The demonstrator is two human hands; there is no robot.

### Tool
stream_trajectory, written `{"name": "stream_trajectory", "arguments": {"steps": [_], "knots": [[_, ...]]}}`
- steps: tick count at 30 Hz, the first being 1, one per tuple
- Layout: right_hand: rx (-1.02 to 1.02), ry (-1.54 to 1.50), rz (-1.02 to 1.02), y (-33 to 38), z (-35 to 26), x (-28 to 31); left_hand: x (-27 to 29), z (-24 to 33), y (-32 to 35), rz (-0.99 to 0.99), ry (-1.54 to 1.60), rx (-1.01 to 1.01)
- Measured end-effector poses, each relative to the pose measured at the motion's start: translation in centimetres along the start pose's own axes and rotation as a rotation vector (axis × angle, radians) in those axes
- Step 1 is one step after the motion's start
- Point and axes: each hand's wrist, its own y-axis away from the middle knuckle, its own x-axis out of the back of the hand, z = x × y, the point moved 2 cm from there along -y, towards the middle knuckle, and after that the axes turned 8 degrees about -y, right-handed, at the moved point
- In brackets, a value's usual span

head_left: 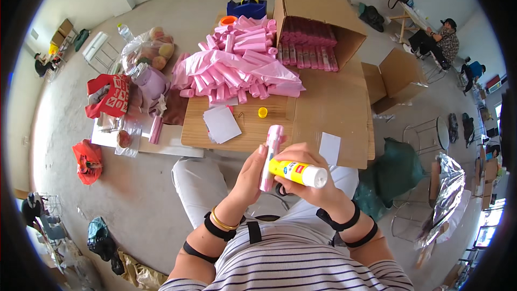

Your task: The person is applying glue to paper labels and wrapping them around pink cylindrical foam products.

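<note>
Before the crowded table's near edge, hands grip: left pink tube, right glue stick.

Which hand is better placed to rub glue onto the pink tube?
Right, probably: the right hand already grips the yellow glue stick beside the pink tube, which the left hand holds upright.
</note>
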Motion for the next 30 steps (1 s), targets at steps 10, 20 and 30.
{"name": "stream_trajectory", "arguments": {"steps": [10,20,30], "knots": [[0.079,0.066,0.275,0.4,-6.4,4.7,-5.6,2.4,5.1,-0.143,-0.154,-0.115],[0.053,-0.011,0.317,2.7,-9.8,4.7,-7.6,3.4,7.3,-0.137,-0.128,-0.191],[0.103,0.069,0.192,4.6,-10.3,-0.1,-7.4,3.0,7.4,0.019,-0.065,-0.281]]}}
